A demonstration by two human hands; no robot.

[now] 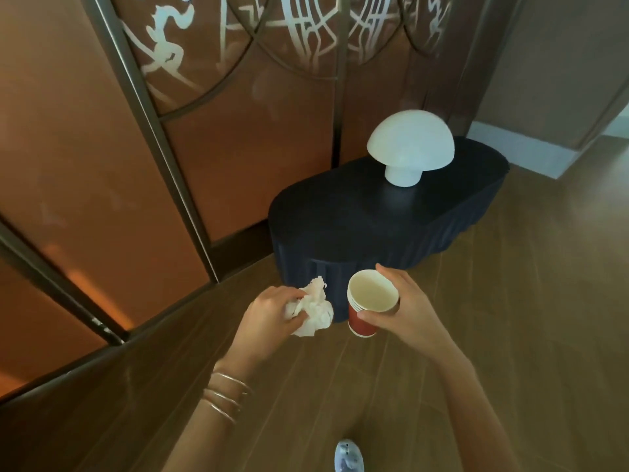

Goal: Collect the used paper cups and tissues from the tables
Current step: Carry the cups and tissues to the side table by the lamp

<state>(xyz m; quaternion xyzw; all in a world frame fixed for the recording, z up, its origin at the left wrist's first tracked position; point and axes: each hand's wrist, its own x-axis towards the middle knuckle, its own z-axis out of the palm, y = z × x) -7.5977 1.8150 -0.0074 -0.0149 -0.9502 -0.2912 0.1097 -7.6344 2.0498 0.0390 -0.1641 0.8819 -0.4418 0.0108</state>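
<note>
My right hand (406, 310) grips a stack of red paper cups (369, 306), cream inside, with several rims nested one in another. Just to its left, my left hand (272, 316) holds a bunch of crumpled white tissue (315, 310) that nearly touches the cups. Both hands hover over the wooden floor, in front of the near end of a low dark oval table (340, 212).
A white mushroom-shaped lamp (410, 144) stands on the table's far part. An orange folding screen with metal frames (163, 148) runs along the left and behind the table. Wooden floor (510, 301) spreads to the right. A shoe tip (349, 456) shows at the bottom edge.
</note>
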